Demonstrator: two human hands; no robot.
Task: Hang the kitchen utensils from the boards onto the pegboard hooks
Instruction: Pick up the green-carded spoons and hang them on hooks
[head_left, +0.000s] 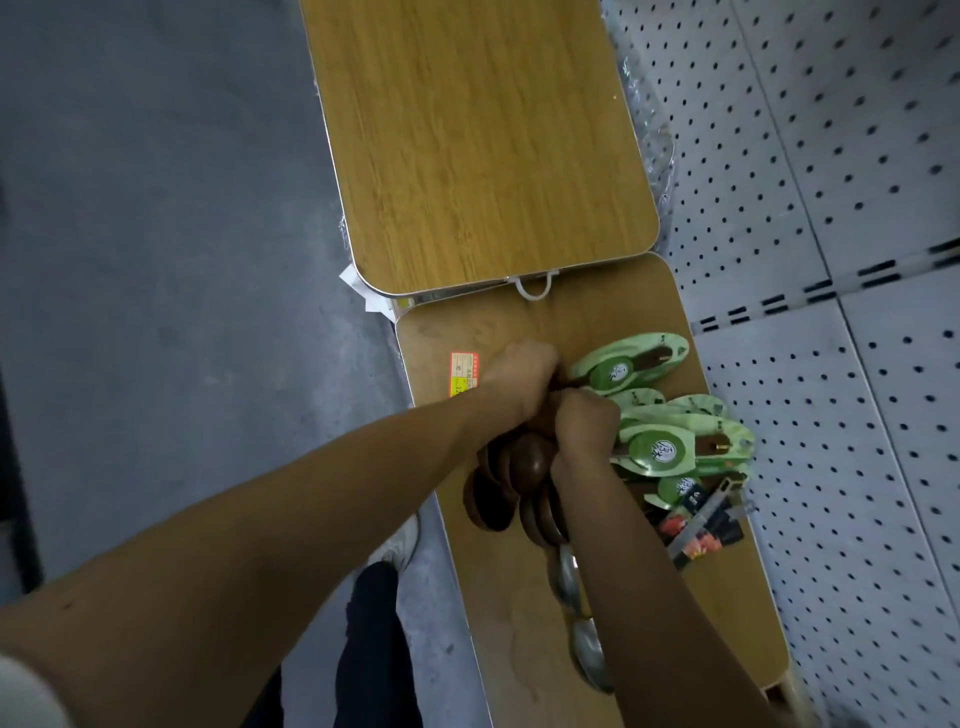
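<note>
On the near wooden board (498, 613), metal spoons (584, 644) lie closest to the person, partly under the right forearm. Beyond them a bundle of dark wooden spoons (524, 467) rests on the same board, bowls toward the person. The right hand (584, 423) is curled tight around the bundle's handles; the left hand (519, 374) grips them just beyond it, the two fists touching. The spoons' green card tags (660, 447) fan out toward the pegboard (831, 441). An orange price sticker (464, 371) sits beside the left wrist. Farther off lies a second board (478, 145), bare, its end overlapping the near one.
</note>
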